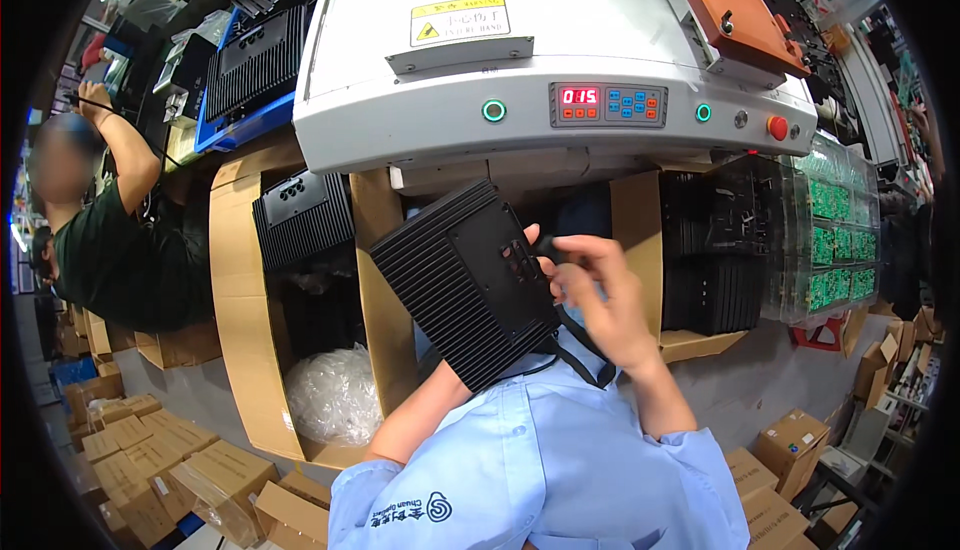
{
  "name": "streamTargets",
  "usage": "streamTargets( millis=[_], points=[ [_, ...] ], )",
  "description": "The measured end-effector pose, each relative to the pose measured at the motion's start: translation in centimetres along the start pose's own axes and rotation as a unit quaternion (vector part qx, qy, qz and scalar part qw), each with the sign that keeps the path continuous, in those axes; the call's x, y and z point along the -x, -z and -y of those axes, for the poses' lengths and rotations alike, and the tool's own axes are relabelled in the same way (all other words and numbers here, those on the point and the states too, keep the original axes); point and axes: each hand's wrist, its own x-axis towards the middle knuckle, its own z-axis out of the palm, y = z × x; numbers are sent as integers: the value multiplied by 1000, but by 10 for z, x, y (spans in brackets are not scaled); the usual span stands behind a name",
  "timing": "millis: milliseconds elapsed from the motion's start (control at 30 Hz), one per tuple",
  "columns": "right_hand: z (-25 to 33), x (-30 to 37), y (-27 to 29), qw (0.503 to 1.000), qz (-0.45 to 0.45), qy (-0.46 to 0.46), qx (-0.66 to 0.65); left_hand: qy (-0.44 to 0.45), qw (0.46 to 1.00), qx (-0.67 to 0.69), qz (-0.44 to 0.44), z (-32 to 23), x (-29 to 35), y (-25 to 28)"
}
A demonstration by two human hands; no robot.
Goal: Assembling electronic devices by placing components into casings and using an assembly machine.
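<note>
- One black finned housing (460, 285), tilted, was held up in front of the blue shirt (540, 460), near the front edge of the white machine (420, 100).
- One left hand (455, 384) lay mostly hidden beneath the housing and seemed to bear its weight; how far its fingers were closed could not be told.
- One right hand (612, 300) had thumb and fingers drawn narrow about a small dark piece (547, 248) at the housing's edge; the piece's shape was unclear.
- One black strap (585, 358) hung in a loose curve below the right hand.
- One open carton (235, 300), left, contained a second finned housing (305, 218) and clear plastic wrap (335, 395).
- Risks, as judged: the housing could have slipped, its support apparently resting on a single hand; the small piece could have dropped, being pinched only by fingertips; the strap could have snagged, hanging free; the fins could have scraped the machine, had the housing been swung upward.
</note>
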Motion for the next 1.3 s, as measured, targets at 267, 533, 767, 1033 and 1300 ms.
streamTargets(
  millis=[267,533,767,1033,1300],
  points=[
    [-16,-16,-25,936,-64,220,268,-98,971,-210,-59,-5,9,-10],
    [-15,-14,-25,954,-115,154,229,-79,944,-319,-25,0,5,2],
    [1,-6,-34,989,-98,-9,106,-73,979,-187,-39,2,7,-1],
    [-3,1,-42,978,-147,34,142,-93,976,-193,-23,5,7,1],
    [-17,1,-32,994,-97,10,56,-90,959,-264,-55,10,8,3]
  ],
)
